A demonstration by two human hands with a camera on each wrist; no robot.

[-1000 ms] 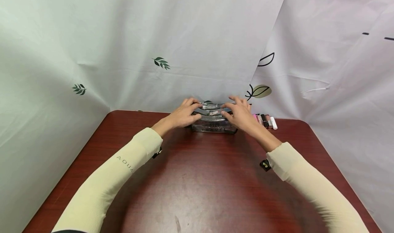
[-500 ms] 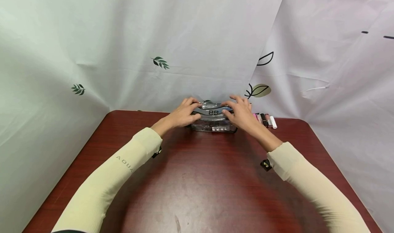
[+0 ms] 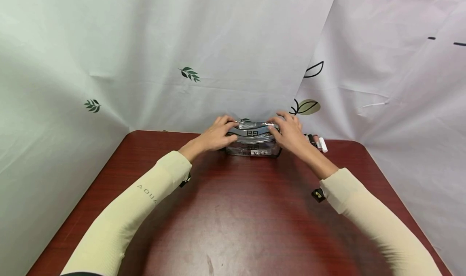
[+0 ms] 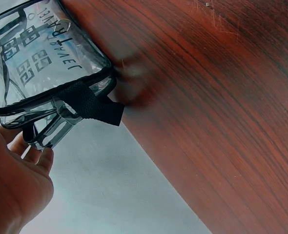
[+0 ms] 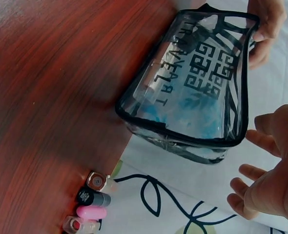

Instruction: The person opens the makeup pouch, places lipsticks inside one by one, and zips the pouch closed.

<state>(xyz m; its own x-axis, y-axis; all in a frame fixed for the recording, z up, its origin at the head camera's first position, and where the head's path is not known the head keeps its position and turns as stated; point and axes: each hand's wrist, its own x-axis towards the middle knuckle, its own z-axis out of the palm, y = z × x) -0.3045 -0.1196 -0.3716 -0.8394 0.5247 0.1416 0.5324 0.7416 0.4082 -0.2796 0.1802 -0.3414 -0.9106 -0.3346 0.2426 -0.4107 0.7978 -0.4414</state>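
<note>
A clear travel pouch with black piping, a printed pattern and the word TRAVEL stands upright at the table's back edge. My left hand grips its top edge at the left end; the left wrist view shows those fingers behind the rim, near a black strap. At the pouch's other end, my right hand has its fingers spread loosely. In the right wrist view its index fingertip is at the rim, and whether it touches cannot be told. Through the clear wall shows a slim tube.
To the right of the pouch lie several small cosmetic tubes, among them a white one, a black one and a pink one. A patterned white cloth hangs behind the dark red table.
My right hand has shifted right along the pouch, away from its middle. A small item seen at the pouch's top a second ago now shows lower, behind the lettering. My left hand stays put.
</note>
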